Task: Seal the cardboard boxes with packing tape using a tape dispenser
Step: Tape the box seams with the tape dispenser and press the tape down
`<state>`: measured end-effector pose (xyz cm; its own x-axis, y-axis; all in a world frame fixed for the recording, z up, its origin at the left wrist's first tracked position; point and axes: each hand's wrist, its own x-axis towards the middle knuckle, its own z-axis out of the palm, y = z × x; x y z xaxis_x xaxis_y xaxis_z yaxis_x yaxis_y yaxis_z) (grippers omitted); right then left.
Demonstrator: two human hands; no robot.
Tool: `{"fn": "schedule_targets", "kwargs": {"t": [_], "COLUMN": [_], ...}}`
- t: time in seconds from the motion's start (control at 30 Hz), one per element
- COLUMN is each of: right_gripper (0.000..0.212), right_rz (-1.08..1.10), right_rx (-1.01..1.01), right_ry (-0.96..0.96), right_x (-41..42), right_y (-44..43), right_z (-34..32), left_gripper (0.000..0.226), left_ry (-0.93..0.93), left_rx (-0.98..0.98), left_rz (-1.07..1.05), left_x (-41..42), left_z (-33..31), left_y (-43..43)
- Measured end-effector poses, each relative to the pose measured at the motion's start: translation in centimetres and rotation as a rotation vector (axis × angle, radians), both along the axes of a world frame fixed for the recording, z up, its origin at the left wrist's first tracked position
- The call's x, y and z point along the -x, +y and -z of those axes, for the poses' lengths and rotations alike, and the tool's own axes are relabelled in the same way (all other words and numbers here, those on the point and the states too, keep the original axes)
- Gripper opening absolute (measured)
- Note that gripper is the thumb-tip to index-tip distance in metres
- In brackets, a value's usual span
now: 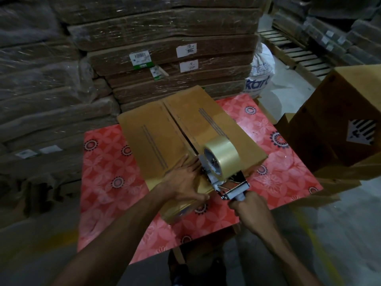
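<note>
**At the near end of the box seam: dispenser set for a tape run**

On the red floral table cover [107, 162] a closed cardboard box [156, 137] is laid with its centre seam [175, 122] running away from the person.

The left hand [183, 182] is laid flat on the left flap. Its fingers are straight and slightly spread, nothing is gripped, and the thumb is placed along the near top edge. This placement is judged to hold the flap down and keep the box from sliding under the pull of the tape.

The tape dispenser [224, 182] is found immediately to the right of the left fingertips, touching or nearly touching them, over the near end of the seam. Its handle is enclosed by the fully curled fingers of the right hand [250, 207]. The roll of clear tape [221, 155] is carried upright, just beyond those fingers.

A glossy strip appears on the near face below the left thumb. It is taken to be the anchored tape end, but this cannot be confirmed. The seam beyond the left fingertips is seen untaped, so the step is judged to be at its start.

Well to the right of the right hand, another cardboard box [340, 124] is noted. Wrapped stacks of flat cardboard [165, 27] and a white sack [260, 71] are noted far beyond the fingers.
</note>
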<state>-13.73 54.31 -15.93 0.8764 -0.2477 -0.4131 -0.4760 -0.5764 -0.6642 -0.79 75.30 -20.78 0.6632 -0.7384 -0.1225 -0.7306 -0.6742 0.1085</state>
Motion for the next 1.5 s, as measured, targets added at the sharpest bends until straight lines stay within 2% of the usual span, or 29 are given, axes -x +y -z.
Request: {"fn": "schedule_targets", "kwargs": {"t": [0.23,0.47,0.6,0.77,0.9,1.07,1.23,1.33,1.4,1.43,1.47,1.5], "right_gripper": [0.019,0.017,0.023,0.013,0.026,0.022,0.033,0.026,0.02,0.02,0.02,0.018], "right_rz": [0.074,0.042,-0.03,0.035,0.0,-0.012,0.078,0.001,0.012,0.04,0.026,-0.001], "right_rx": [-0.03,-0.036,0.028,0.008,0.068,0.059,0.038,0.08,0.125,0.153,0.153,0.103], "right_ry": [-0.029,-0.065,-0.034,0.094,0.016,-0.052,-0.018,-0.034,0.018,-0.023,-0.073,-0.04], "right_x": [-3.1,-3.3,-2.3,0.0,0.6,0.6,0.6,1.1,1.5,1.9,2.5,3.1], "right_y": [1.0,0.7,0.1,-0.9,-0.9,-0.7,-0.4,-0.8,-1.0,-1.2,-1.1,-1.1], "right_z": [-1.0,-0.5,-0.3,-0.3,0.4,1.0,0.8,1.1,0.6,0.8,0.5,0.6], "left_gripper": [0.104,0.1,0.101,0.106,0.107,0.079,0.058,0.074,0.082,0.084,0.086,0.086], "left_ry": [0.003,0.048,0.047,0.014,-0.02,0.003,0.035,0.019,-0.006,-0.004,0.001,0.009], "left_rx": [-0.024,-0.076,-0.15,-0.122,-0.128,-0.021,-0.015,-0.014,-0.002,-0.006,-0.011,-0.011], "left_rz": [0.003,-0.028,-0.01,0.015,0.001,0.026,0.09,0.109,0.102,0.087,0.07,0.055], "left_x": [-3.6,-4.0,-4.1,-4.3,-3.9,-1.9,-1.6,-1.5,-1.7,-1.7,-1.7,-1.6], "left_z": [-0.4,-0.9,-1.1,-0.2,-0.3,0.0,-1.5,-1.0,-0.4,-0.3,-0.3,-0.4], "left_y": [0.0,-0.1,-0.1,0.2,0.0,-1.2,-1.9,-1.9,-1.8,-1.9,-1.9,-1.9]}}
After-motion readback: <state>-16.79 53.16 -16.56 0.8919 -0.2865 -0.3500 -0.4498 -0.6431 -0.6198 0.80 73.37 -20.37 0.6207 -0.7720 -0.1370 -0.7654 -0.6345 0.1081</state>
